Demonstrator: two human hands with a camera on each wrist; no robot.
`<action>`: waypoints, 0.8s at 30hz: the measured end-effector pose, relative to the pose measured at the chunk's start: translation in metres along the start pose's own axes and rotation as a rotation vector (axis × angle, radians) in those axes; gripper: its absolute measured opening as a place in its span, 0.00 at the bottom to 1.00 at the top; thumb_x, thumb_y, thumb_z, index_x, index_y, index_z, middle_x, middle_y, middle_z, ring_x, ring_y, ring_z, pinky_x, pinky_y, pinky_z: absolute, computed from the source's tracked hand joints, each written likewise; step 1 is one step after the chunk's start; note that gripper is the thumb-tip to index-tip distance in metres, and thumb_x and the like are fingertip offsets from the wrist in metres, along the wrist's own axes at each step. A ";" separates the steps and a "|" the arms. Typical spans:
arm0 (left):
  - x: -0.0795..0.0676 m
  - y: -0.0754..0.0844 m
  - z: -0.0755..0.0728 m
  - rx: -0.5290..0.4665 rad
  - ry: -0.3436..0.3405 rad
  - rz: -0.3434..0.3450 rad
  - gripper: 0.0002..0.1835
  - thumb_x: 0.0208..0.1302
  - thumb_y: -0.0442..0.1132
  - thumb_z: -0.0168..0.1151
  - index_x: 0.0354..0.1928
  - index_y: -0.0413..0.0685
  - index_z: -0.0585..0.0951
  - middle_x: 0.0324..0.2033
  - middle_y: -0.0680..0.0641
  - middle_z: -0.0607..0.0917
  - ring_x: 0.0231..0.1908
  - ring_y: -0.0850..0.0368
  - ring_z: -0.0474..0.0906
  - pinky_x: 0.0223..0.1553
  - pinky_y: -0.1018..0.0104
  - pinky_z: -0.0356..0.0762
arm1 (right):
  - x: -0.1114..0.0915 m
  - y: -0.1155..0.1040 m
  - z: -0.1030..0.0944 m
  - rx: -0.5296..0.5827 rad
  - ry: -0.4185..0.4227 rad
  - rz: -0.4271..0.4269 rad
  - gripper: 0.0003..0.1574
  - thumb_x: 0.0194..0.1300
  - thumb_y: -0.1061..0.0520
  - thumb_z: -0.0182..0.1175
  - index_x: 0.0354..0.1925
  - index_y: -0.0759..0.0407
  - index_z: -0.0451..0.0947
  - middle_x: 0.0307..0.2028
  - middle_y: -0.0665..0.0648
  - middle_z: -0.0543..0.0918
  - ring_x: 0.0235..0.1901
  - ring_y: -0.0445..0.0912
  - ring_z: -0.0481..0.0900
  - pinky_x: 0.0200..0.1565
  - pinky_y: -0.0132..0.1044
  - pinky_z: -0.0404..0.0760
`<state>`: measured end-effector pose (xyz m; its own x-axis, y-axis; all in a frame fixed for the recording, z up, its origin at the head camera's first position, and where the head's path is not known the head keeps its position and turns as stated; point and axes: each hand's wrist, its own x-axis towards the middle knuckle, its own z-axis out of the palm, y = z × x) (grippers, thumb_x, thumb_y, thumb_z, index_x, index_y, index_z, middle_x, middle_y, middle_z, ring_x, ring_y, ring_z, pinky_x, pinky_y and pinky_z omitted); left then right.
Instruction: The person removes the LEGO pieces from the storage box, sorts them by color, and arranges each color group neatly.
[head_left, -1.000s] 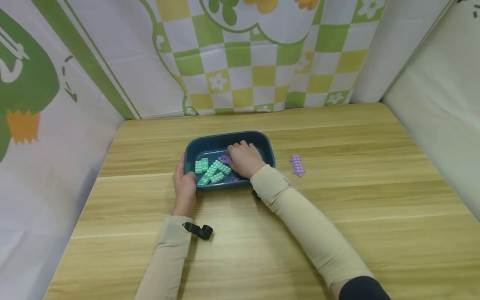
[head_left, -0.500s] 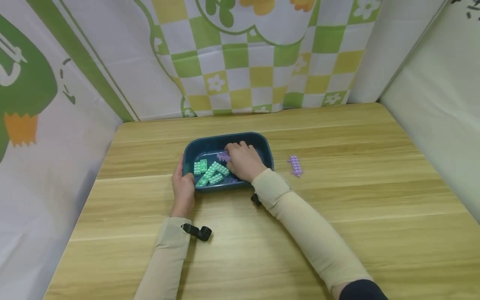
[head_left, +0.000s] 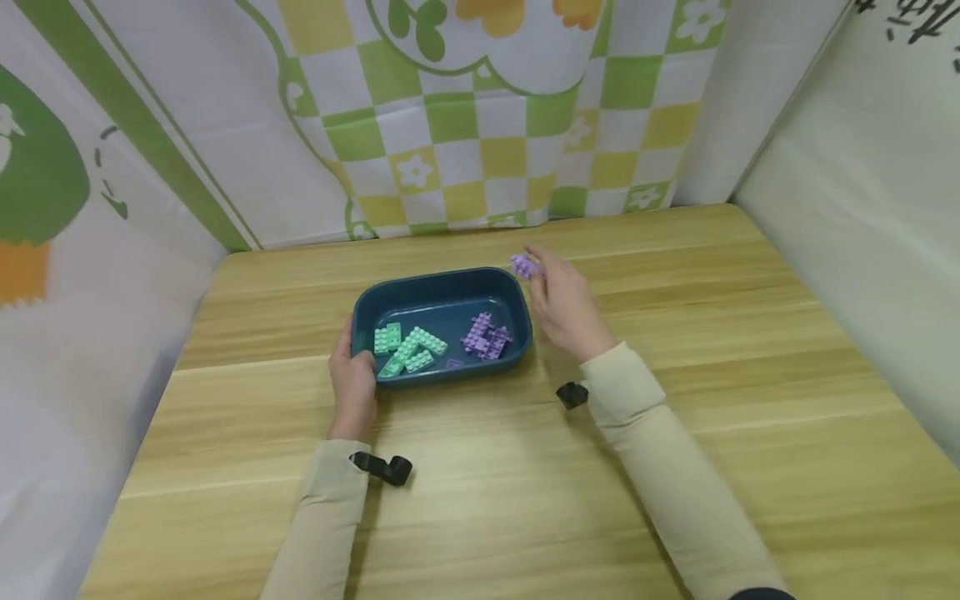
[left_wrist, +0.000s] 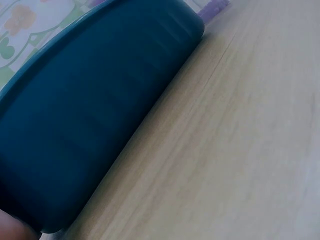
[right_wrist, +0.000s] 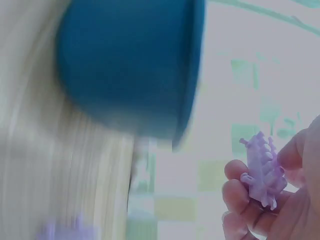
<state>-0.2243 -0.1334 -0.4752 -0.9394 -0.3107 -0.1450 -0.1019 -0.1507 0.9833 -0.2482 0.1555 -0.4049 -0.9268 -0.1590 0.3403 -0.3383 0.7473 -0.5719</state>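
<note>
My left hand (head_left: 353, 390) grips the left end of a dark blue plastic bin (head_left: 442, 380), thumb at the rim. Just beyond the bin's right rim, my right hand (head_left: 567, 310) pinches a purple toy building brick (right_wrist: 262, 172) with studs and small side pegs. Inside the bin, several mint-green bricks (head_left: 408, 350) lie at the left and a small cluster of purple bricks (head_left: 486, 337) at the right. Another purple brick (right_wrist: 67, 232) rests on the table, blurred in the right wrist view; in the head view my right hand hides it.
The bin stands on a wood-grain table (head_left: 480, 500). A checked green, yellow and white cloth (head_left: 480, 150) hangs behind the table's back edge, with pale fabric walls at both sides.
My right hand has come up out of the bin and moved right, carrying a purple brick. The purple cluster in the bin is uncovered. My left hand keeps its grip on the bin.
</note>
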 end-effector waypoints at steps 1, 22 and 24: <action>0.000 0.000 -0.001 -0.002 0.002 0.002 0.46 0.49 0.17 0.38 0.75 0.48 0.58 0.73 0.53 0.58 0.71 0.62 0.48 0.65 0.68 0.56 | -0.003 0.005 -0.006 0.014 0.004 0.022 0.30 0.74 0.58 0.38 0.71 0.60 0.60 0.47 0.65 0.79 0.37 0.56 0.77 0.44 0.50 0.76; -0.001 -0.001 0.000 -0.002 -0.027 0.007 0.44 0.51 0.18 0.38 0.74 0.48 0.58 0.73 0.52 0.58 0.71 0.63 0.49 0.67 0.68 0.53 | -0.038 0.051 -0.045 0.032 -0.015 0.317 0.34 0.72 0.55 0.52 0.70 0.63 0.55 0.33 0.61 0.75 0.24 0.51 0.73 0.23 0.43 0.74; -0.001 0.000 0.000 -0.007 -0.024 0.012 0.44 0.50 0.18 0.38 0.74 0.48 0.58 0.73 0.52 0.59 0.71 0.63 0.49 0.67 0.67 0.54 | -0.038 0.052 -0.048 0.001 -0.025 0.343 0.33 0.71 0.55 0.52 0.68 0.64 0.57 0.36 0.63 0.77 0.27 0.52 0.75 0.26 0.45 0.75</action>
<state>-0.2231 -0.1332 -0.4753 -0.9481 -0.2900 -0.1307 -0.0886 -0.1539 0.9841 -0.2227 0.2314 -0.4114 -0.9903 0.0855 0.1095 -0.0064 0.7594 -0.6505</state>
